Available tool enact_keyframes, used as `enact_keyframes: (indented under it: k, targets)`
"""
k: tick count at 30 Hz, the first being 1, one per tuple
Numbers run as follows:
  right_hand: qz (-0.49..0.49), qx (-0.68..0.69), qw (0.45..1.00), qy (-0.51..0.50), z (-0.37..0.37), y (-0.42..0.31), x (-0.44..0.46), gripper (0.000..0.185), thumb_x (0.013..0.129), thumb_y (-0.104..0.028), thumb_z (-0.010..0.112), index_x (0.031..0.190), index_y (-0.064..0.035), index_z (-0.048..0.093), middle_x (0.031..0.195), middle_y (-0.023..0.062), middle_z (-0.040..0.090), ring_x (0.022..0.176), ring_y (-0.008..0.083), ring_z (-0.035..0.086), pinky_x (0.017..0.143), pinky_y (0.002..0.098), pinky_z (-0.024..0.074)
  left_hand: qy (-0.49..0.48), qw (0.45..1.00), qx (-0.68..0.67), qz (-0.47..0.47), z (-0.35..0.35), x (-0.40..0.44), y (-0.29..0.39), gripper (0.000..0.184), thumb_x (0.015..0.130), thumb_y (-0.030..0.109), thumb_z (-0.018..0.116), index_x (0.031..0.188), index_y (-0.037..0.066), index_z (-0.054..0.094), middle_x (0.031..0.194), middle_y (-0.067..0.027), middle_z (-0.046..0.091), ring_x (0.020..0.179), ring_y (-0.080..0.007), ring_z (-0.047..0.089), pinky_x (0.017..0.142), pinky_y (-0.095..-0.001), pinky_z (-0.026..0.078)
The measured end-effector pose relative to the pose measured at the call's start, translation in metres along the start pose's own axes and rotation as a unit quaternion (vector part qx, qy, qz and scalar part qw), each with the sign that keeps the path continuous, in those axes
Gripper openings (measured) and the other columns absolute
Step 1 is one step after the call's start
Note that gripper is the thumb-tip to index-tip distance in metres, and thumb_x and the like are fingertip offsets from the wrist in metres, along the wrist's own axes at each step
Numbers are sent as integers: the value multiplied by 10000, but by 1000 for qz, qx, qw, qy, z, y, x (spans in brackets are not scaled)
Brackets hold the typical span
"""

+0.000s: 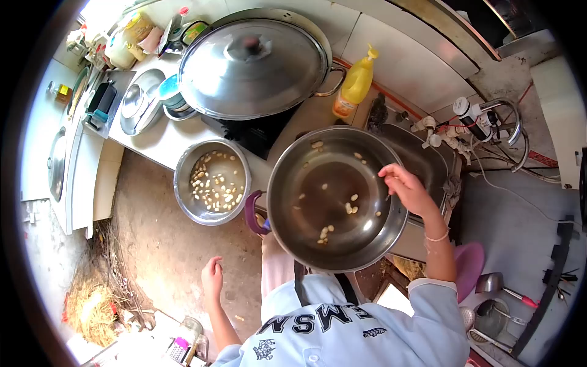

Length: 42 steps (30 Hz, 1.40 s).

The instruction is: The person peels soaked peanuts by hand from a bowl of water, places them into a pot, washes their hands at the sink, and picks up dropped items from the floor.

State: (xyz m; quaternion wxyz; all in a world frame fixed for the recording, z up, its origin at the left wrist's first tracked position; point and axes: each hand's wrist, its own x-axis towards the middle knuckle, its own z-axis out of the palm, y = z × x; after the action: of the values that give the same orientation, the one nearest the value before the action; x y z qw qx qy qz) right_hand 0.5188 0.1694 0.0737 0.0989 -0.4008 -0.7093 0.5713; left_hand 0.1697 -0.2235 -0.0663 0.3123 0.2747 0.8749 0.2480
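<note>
A wide steel pan [306,244] with a purple handle holds liquid and a few scattered pale kernels [351,208], perhaps peanuts or beans. My right hand [408,188] is over the pan's right rim, its fingers loosely bent and nothing visible in them. Whether it touches the rim I cannot tell. To the pan's left, a smaller metal bowl [181,199] contains liquid and many more such kernels. My left hand [212,279] hangs low beside my body, below the bowl, fingers loosely extended and holding nothing I can see.
A large lidded pot [254,73] sits on a black cooktop behind the bowl. Beside it stands a yellow pump bottle [354,85]. The pan overlaps a sink [416,150] on the right. Stacked bowls [142,101] are at the left, straw [92,312] lies on the floor.
</note>
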Motion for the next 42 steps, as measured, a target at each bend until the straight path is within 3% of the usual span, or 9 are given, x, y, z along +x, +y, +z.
enact_keyframes:
  k: [5, 8, 9, 12, 16, 22, 35, 39, 42]
  targets:
    - [11, -148, 979, 140, 35, 9, 3, 205, 858, -105, 411, 1010, -23, 521, 922, 75, 564, 841, 135, 518, 757, 250, 408, -2, 999, -23, 26, -36, 39, 2, 164, 795, 47, 427, 884, 39, 565, 608, -102, 514, 541, -176, 504, 530, -280, 402]
    - [-48, -115, 962, 244, 15, -96, -15, 194, 844, -57, 400, 917, 0, 571, 961, 79, 566, 903, 163, 528, 815, 268, 404, 11, 998, -10, 58, -65, 60, -9, 138, 804, 62, 442, 864, 39, 564, 661, -115, 547, 598, -197, 540, 562, -283, 414]
    - [-95, -43, 933, 345, 11, -126, -27, 207, 838, -123, 418, 944, -11, 556, 965, 79, 555, 903, 156, 513, 836, 267, 384, 18, 997, -10, 71, -72, 67, -15, 130, 808, 72, 449, 859, 40, 564, 692, -120, 561, 633, -213, 552, 583, -289, 419]
    - [-303, -115, 795, 512, -4, -206, -79, 196, 828, -113, 430, 951, -14, 546, 983, 79, 549, 920, 163, 511, 818, 269, 396, 29, 996, 7, 84, -106, 79, -18, 128, 814, 100, 456, 852, 44, 565, 763, -140, 579, 722, -265, 569, 639, -311, 430]
    - [-541, -355, 668, 367, 55, -296, -89, 205, 836, -128, 419, 966, -25, 538, 995, 72, 546, 921, 162, 508, 818, 274, 393, 33, 996, 13, 85, -129, 96, -40, 131, 812, 100, 453, 852, 44, 564, 753, -136, 579, 681, -241, 565, 608, -304, 424]
    - [-595, -471, 637, 134, 148, -352, -56, 219, 846, -149, 401, 989, -42, 526, 1015, 62, 542, 921, 161, 505, 818, 280, 388, 5, 997, -37, 67, -148, 104, -55, 140, 815, 103, 449, 858, 50, 571, 559, -74, 452, 489, -134, 402, 490, -254, 359]
    - [-589, -494, 632, 98, 192, -391, -42, 249, 869, -196, 363, 1039, -77, 501, 1056, 40, 533, 922, 158, 498, 820, 295, 377, -8, 995, -97, 29, -178, 114, -94, 147, 830, 99, 443, 862, 23, 565, 556, -51, 454, 499, -88, 382, 479, -239, 343]
    - [-584, -523, 609, 120, 196, -393, -46, 258, 876, -210, 351, 1054, -88, 494, 1069, 34, 530, 922, 157, 496, 820, 300, 373, 7, 997, -32, 76, -177, 133, -119, 148, 823, 69, 435, 837, 22, 575, 703, -101, 589, 698, -147, 573, 654, -255, 439]
    - [-595, -510, 599, 166, 183, -406, -50, 266, 881, -221, 342, 1065, -97, 488, 1079, 29, 528, 923, 157, 494, 820, 303, 371, 18, 996, -51, 67, -181, 126, -92, 137, 814, 62, 452, 848, 26, 580, 676, -95, 569, 603, -128, 515, 582, -251, 417]
